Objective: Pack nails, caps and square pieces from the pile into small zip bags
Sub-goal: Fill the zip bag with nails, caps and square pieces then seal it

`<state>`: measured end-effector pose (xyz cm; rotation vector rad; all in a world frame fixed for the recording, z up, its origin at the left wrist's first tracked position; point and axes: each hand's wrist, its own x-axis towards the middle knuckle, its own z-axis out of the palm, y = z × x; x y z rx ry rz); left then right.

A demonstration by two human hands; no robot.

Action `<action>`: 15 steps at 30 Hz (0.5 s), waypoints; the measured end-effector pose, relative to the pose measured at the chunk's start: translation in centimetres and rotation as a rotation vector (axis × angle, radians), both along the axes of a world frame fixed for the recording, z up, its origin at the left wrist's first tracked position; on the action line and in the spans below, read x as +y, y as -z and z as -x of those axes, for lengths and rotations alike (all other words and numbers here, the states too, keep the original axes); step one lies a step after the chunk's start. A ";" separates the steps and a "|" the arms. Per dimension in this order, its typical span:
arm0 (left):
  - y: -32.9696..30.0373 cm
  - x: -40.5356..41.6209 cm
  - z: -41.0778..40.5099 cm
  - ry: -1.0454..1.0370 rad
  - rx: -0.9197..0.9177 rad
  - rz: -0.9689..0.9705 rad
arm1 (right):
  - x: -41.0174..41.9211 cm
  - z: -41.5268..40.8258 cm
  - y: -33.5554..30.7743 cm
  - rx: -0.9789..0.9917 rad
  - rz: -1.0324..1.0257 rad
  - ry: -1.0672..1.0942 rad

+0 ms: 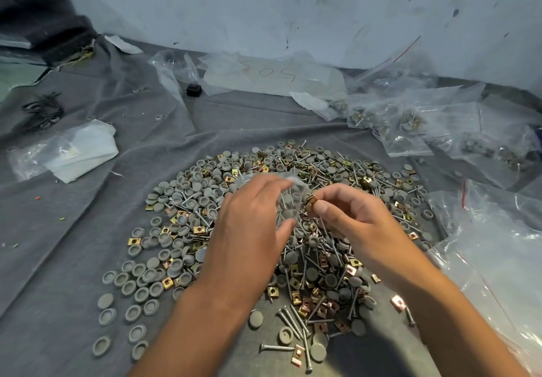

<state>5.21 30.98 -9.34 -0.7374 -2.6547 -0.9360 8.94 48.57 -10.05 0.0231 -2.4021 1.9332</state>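
A big pile (181, 200) of grey round caps, steel nails and brass square pieces covers the middle of a grey cloth. Above the pile my left hand (252, 224) holds a small clear zip bag (289, 200) with nails and grey caps inside it. My right hand (349, 215) pinches a brass square piece (311, 201) between thumb and forefinger right at the bag's edge. The bag is partly hidden behind my left fingers.
Filled zip bags (410, 124) lie at the back right. Empty clear bags (498, 244) sit at the right, a sheet marked in red (272, 77) at the back. White plastic (79, 151) lies left, dark nails (42, 109) far left, a wall behind.
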 end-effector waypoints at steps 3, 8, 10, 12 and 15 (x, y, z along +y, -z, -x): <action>0.0 0.0 0.0 0.000 -0.002 0.006 | -0.5 0.1 0.2 0.043 -0.133 0.058; 0.0 0.0 0.0 -0.001 -0.003 0.009 | -0.6 0.0 0.7 0.153 -0.270 0.223; 0.0 0.0 0.0 -0.001 -0.004 0.015 | -0.7 -0.1 0.8 0.197 -0.247 0.233; 0.1 0.1 0.0 0.005 -0.004 0.023 | -1.2 -0.2 0.7 0.262 -0.281 0.219; 0.1 0.1 0.0 0.010 -0.009 0.024 | -2.0 -0.2 0.5 0.414 -0.467 0.223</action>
